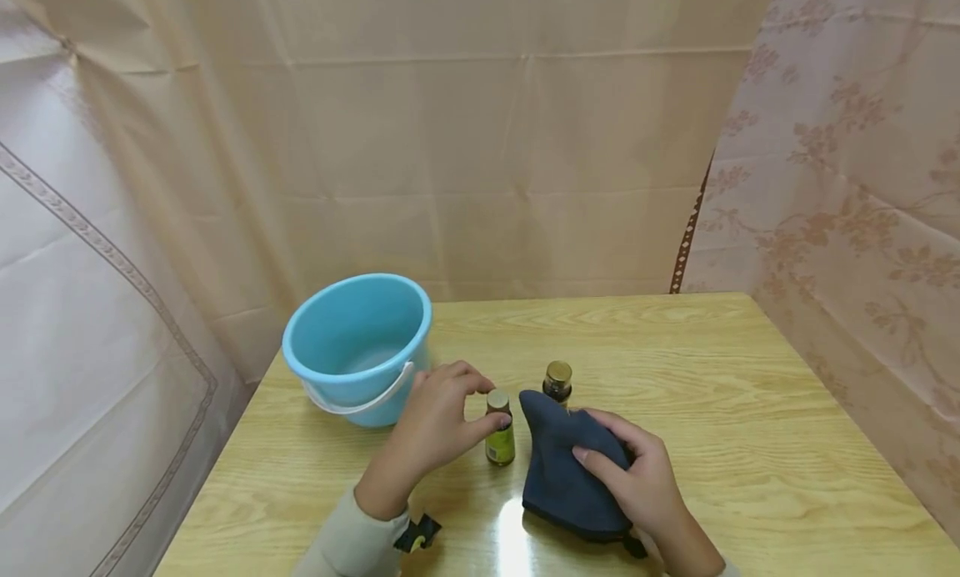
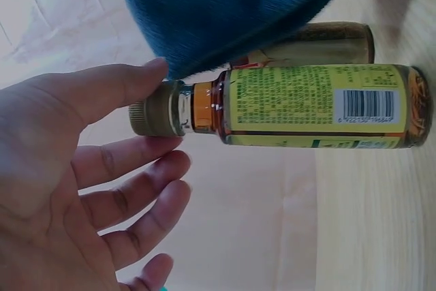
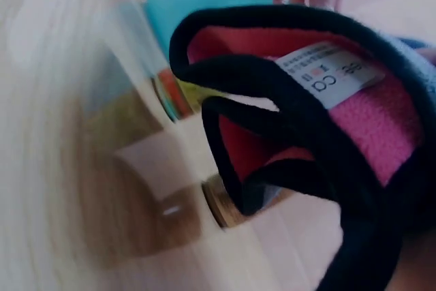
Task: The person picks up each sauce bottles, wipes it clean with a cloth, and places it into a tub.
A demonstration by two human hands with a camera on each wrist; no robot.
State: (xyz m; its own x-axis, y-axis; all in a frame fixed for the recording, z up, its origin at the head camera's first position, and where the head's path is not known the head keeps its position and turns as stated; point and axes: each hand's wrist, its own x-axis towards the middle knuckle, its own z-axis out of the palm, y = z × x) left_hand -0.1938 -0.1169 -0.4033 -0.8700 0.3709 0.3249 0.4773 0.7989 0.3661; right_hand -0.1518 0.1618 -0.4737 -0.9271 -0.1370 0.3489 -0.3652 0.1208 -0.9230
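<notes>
A small brown bottle [image 1: 500,439] with a yellow label and a gold cap [image 2: 155,108] stands on the wooden table [image 1: 750,410]. My left hand [image 1: 495,404] is at its top, with the thumb touching the cap and the other fingers loose beside it. A second gold-capped bottle [image 1: 557,382] stands just behind, partly hidden by a dark blue fleece cloth [image 1: 558,464]. My right hand [image 1: 592,435] grips this cloth from above. The right wrist view shows the cloth's black trim, pink lining [image 3: 381,134] and a white label [image 3: 327,73].
A light blue bucket [image 1: 358,343] with a white handle stands at the table's back left, close to my left hand. Beige curtains hang behind the table and along both of its sides. The right half of the table holds nothing.
</notes>
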